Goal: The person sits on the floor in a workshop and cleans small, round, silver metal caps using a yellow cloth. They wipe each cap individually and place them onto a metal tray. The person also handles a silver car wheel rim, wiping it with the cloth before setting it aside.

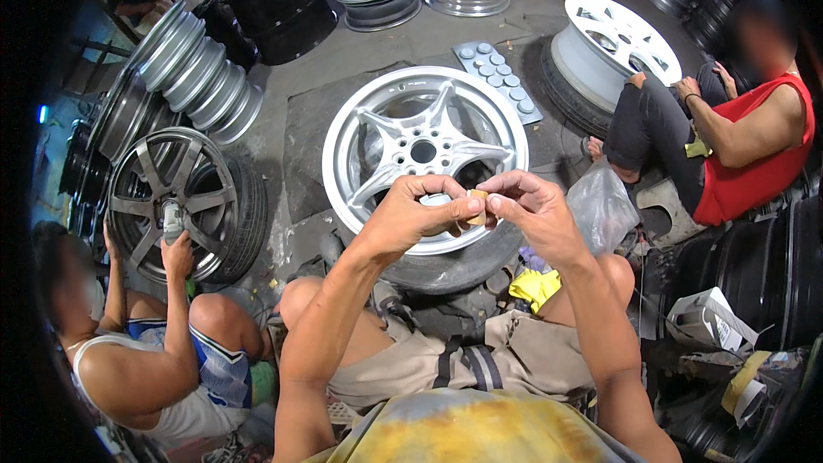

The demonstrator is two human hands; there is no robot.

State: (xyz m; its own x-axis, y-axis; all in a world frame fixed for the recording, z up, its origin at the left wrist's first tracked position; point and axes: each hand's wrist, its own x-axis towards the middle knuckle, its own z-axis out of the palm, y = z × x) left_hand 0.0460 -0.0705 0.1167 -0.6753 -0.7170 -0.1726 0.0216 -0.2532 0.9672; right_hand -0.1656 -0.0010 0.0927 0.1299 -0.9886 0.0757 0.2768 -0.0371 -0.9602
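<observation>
Both my hands are raised and meet over the near edge of a silver alloy wheel rim. Between the thumb and fingers of my left hand is a small tan piece, which looks like folded sandpaper. My right hand pinches the same piece from the other side. The rim lies face up with its spokes and bolt holes showing, resting on a dark tire. Below my right wrist, a yellow cloth lies by my knee.
At left, a person holds a tool against a dark wheel. Another person sits at right near a white rim. Stacked rims, a grey knobbed sheet and a plastic bag surround my wheel.
</observation>
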